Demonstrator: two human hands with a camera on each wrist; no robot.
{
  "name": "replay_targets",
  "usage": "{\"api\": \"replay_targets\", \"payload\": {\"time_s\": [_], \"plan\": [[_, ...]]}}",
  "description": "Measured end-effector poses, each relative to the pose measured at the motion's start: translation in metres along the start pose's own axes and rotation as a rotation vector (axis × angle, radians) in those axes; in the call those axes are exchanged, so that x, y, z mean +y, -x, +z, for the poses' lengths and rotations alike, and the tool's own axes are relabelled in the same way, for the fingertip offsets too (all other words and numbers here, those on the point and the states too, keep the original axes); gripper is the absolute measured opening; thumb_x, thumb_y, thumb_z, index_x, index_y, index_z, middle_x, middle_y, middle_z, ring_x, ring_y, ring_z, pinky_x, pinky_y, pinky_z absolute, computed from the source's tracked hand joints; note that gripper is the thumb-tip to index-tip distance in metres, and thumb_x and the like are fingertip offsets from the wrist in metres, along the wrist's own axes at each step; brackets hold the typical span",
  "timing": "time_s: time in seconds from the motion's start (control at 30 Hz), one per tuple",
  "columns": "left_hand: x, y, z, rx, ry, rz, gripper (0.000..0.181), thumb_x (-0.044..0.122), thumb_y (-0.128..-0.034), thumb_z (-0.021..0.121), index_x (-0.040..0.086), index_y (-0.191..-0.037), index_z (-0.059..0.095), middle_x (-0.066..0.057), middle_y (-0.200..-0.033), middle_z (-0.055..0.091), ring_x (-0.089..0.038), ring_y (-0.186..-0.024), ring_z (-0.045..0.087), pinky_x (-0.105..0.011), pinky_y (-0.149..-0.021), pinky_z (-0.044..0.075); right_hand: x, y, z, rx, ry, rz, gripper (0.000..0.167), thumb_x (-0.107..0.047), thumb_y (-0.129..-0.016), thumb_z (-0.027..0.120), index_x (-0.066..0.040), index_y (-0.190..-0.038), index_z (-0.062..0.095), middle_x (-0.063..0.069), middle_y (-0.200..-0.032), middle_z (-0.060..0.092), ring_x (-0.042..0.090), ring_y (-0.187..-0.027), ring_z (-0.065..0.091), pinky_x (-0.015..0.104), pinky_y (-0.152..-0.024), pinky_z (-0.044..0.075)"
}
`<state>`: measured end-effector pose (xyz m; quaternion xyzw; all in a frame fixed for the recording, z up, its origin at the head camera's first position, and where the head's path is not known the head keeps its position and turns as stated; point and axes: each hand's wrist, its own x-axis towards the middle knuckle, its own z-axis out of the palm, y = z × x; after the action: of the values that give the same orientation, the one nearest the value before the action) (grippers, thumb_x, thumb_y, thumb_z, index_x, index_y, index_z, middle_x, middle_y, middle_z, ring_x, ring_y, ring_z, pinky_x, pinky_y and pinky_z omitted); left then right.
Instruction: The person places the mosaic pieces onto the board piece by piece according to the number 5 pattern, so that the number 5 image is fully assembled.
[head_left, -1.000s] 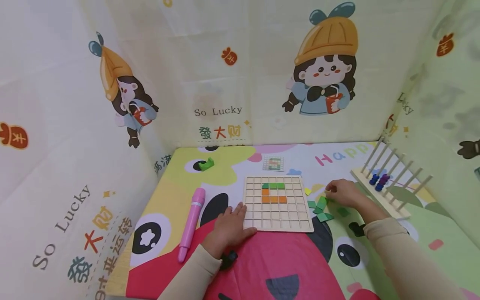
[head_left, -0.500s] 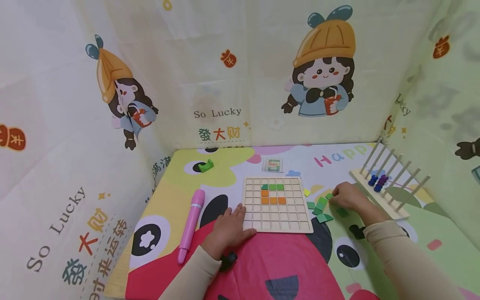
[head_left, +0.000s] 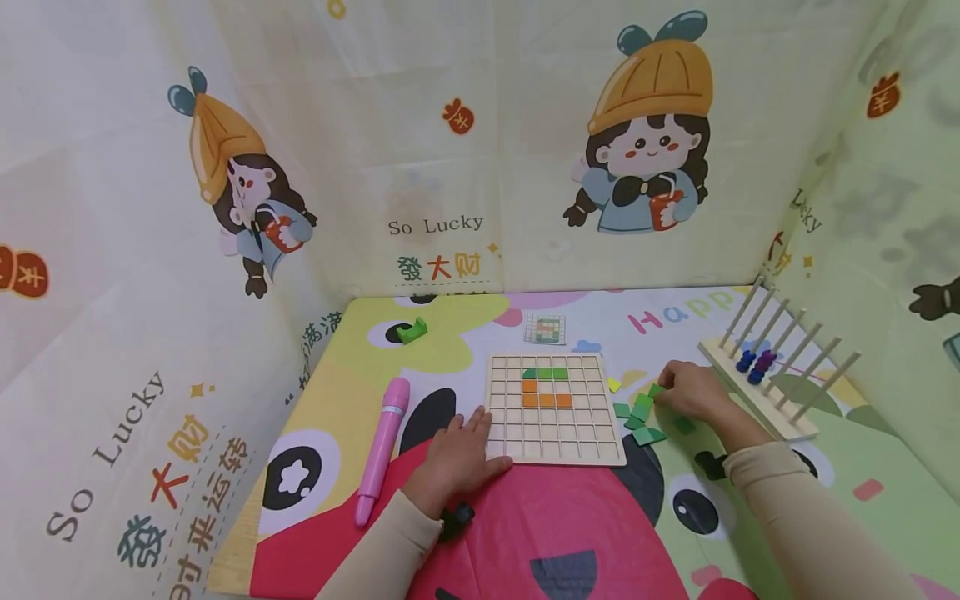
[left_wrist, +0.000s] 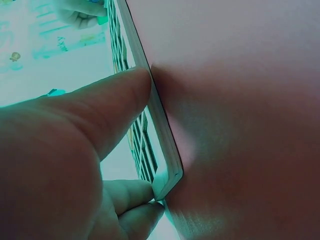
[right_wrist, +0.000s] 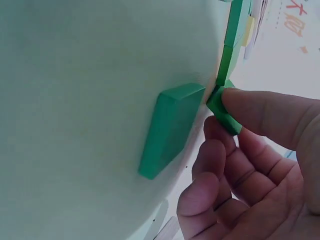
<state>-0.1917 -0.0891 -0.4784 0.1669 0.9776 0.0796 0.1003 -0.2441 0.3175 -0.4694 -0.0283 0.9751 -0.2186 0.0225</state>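
My right hand (head_left: 693, 390) pinches a small green tile (right_wrist: 218, 105) between thumb and fingertips, right of the wooden grid board (head_left: 525, 433). The held tile sits beside a cluster of loose green tiles (head_left: 641, 408). Another green block (right_wrist: 175, 125) lies on the cloth under that hand in the right wrist view. My left hand (head_left: 459, 458) rests at the board's near left corner, fingers extended along the left side and the thumb (left_wrist: 125, 87) against the front edge. Green tiles (head_left: 553, 373) and orange tiles (head_left: 548, 400) lie in the board's upper middle cells.
A peg rack (head_left: 757, 379) with blue and purple beads stands at the right. A pink pen-shaped stick (head_left: 384, 450) lies left of the board, a green curved piece (head_left: 412, 331) farther back. Behind the board is a small pattern card (head_left: 546, 328); a yellow tile (head_left: 615, 384) lies beside it.
My right hand shifted right to the upper end of the green cluster, then slightly left, with a green tile now showing at its fingertips. The left hand stays at the board's corner.
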Motion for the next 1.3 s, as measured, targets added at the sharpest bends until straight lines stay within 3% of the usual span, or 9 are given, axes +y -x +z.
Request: {"api": "replay_targets", "payload": {"time_s": [0.3, 0.6, 0.9, 1.3], "plan": [[-0.002, -0.002, 0.002, 0.006, 0.021, 0.001, 0.090, 0.055, -0.0882, 0.073, 0.009, -0.159, 0.041, -0.010, -0.165, 0.040, -0.042, -0.146, 0.040, -0.061, -0.115, 0.041, -0.016, -0.009, -0.003, 0.031, -0.071, -0.063, 0.017, -0.013, -0.092, 0.072, 0.000, -0.103, 0.067, 0.015, -0.095, 0.069, 0.030, -0.087, 0.062, 0.048, -0.079, 0.051], [-0.002, -0.001, 0.001, -0.006, 0.019, -0.012, 0.090, 0.056, -0.0893, 0.072, 0.010, -0.160, 0.040, -0.009, -0.166, 0.038, -0.042, -0.147, 0.040, -0.061, -0.115, 0.040, -0.057, -0.038, 0.008, -0.034, -0.174, -0.151, 0.013, -0.012, -0.098, 0.067, -0.003, -0.107, 0.068, 0.012, -0.099, 0.068, 0.027, -0.090, 0.062, 0.040, -0.076, 0.051], [0.002, -0.001, -0.002, -0.014, -0.019, -0.006, 0.090, 0.059, -0.0896, 0.070, 0.012, -0.160, 0.041, -0.006, -0.166, 0.039, -0.040, -0.146, 0.042, -0.059, -0.113, 0.043, -0.082, -0.066, 0.026, -0.085, -0.174, -0.131, 0.007, -0.012, -0.098, 0.067, -0.006, -0.103, 0.068, 0.009, -0.098, 0.068, 0.025, -0.090, 0.058, 0.040, -0.081, 0.049], [0.003, 0.001, -0.004, -0.019, -0.005, -0.032, 0.091, 0.059, -0.0881, 0.072, 0.013, -0.160, 0.041, -0.005, -0.166, 0.039, -0.039, -0.147, 0.041, -0.058, -0.114, 0.043, -0.092, -0.077, 0.033, -0.119, -0.139, -0.154, 0.007, -0.010, -0.096, 0.068, -0.006, -0.101, 0.068, 0.007, -0.093, 0.068, 0.023, -0.085, 0.058, 0.040, -0.081, 0.049]]}}
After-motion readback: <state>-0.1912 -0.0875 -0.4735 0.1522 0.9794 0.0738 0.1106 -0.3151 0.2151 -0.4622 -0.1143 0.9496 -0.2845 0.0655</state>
